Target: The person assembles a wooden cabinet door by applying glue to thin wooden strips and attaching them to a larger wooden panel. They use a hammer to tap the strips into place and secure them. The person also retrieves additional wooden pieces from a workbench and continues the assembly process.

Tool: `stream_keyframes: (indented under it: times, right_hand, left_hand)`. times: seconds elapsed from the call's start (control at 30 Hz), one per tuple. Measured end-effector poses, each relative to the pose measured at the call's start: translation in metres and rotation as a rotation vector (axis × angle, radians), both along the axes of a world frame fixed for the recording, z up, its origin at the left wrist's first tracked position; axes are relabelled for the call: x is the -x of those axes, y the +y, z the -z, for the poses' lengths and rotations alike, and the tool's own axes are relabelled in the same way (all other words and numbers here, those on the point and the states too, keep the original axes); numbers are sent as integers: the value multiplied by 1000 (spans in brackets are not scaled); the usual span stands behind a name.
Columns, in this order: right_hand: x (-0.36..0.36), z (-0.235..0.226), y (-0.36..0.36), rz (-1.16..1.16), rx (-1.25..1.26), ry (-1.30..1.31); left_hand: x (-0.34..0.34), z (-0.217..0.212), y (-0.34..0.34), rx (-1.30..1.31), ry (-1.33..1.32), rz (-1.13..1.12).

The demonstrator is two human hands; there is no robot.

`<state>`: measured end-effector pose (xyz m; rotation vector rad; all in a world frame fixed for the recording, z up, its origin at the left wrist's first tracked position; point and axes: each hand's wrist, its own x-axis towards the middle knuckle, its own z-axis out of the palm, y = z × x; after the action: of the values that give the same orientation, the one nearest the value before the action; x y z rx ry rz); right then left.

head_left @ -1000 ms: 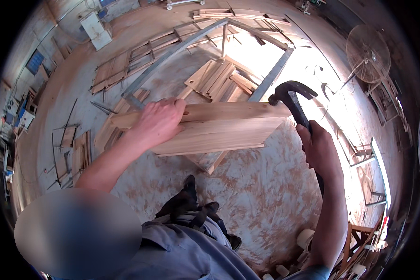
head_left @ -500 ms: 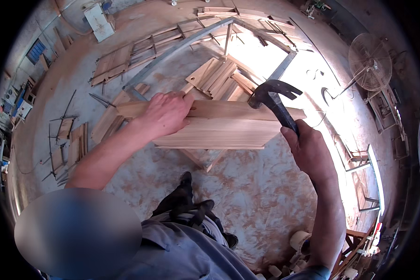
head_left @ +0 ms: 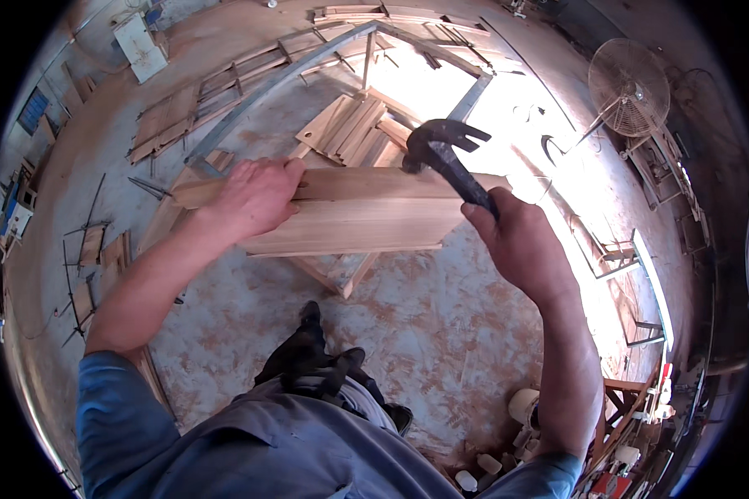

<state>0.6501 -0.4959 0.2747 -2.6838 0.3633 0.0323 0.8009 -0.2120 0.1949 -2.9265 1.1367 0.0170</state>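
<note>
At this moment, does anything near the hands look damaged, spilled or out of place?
No damage shows on the wooden panel or the hammer in the right hand. The floor looks untidy: its pale surface is blotched brown; dust or stain, I cannot tell.

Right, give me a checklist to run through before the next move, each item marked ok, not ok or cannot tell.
1. Claw hammer firmly held: ok, the right hand is closed around its handle.
2. Wooden plank steadied: ok, the left hand grips it left of the middle.
3. Left hand clear of the hammer: ok, a gap separates them.
4. Claw turned away from the plank: ok, it points up and right.
5. Hammer's striking face touching the plank: cannot tell, that end is blurred.
6. Nail beneath the hammer: cannot tell, none is discernible.
</note>
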Motion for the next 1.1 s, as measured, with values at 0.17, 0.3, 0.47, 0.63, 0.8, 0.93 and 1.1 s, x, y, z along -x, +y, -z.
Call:
stream_keyframes:
  times: [0.17,0.3,0.47,0.63,0.8,0.93,1.1]
  right_hand:
    - [12,-20,-12,130,-103,-196]
    - [4,11,-20,58,12,99]
    - [4,12,-16,94,-73,100]
    - [8,-15,3,99,-163,-131]
    - [-10,16,21,-49,-11,49]
    - [-12,9,24,-23,-38,44]
    - [-11,-22,39,71,-271,-186]
  left_hand:
    - [-1,-8,-10,-79,32,-62]
    - [-1,-3,-11,-38,-10,12]
    - [-7,-1,0,11,-34,38]
    - [-12,1,-4,-16,-37,31]
    - [-15,3,-4,-3,-3,49]
    - [-17,0,-4,-23,18,51]
    - [-15,0,3,-17,0,76]
